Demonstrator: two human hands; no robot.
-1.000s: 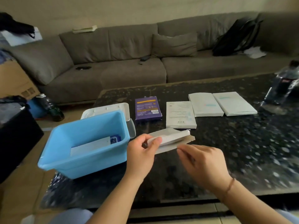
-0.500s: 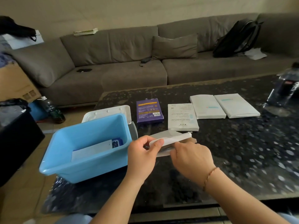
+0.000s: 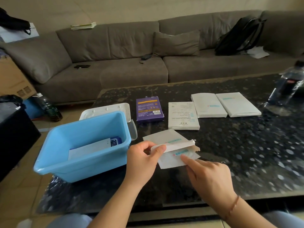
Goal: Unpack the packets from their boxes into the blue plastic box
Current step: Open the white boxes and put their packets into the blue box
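At the left edge of my dark speckled desk (image 3: 230, 153), the blue plastic box (image 3: 85, 163) stands open, a white packet (image 3: 89, 148) and a dark blue one (image 3: 116, 141) lying flat on its bottom. Its white lid (image 3: 105, 110) rests just behind it on the desk.

My left hand (image 3: 141, 162) has its grip clamped on the white flap of an opened carton (image 3: 164, 137), thumb over the top and fingers curled beneath, holding the flap lifted. Just under that flap a white packet with a teal label (image 3: 171, 160) sticks out of the carton toward me. My right hand (image 3: 209, 176) reaches in with the index finger stretched straight, its tip resting on this packet near the label; the other fingers curl loosely and grasp nothing, so that grip stays apart. A thin bracelet (image 3: 234, 204) circles my right wrist.

Behind the carton, a row of unopened boxes lies flat: a purple box (image 3: 148, 109), then a white box printed with text (image 3: 182, 116), then two white boxes (image 3: 208, 105) (image 3: 236, 104) side by side, touching. A plastic bottle (image 3: 286, 88) stands at the desk's far right. A grey sofa (image 3: 131, 51) runs behind the desk.
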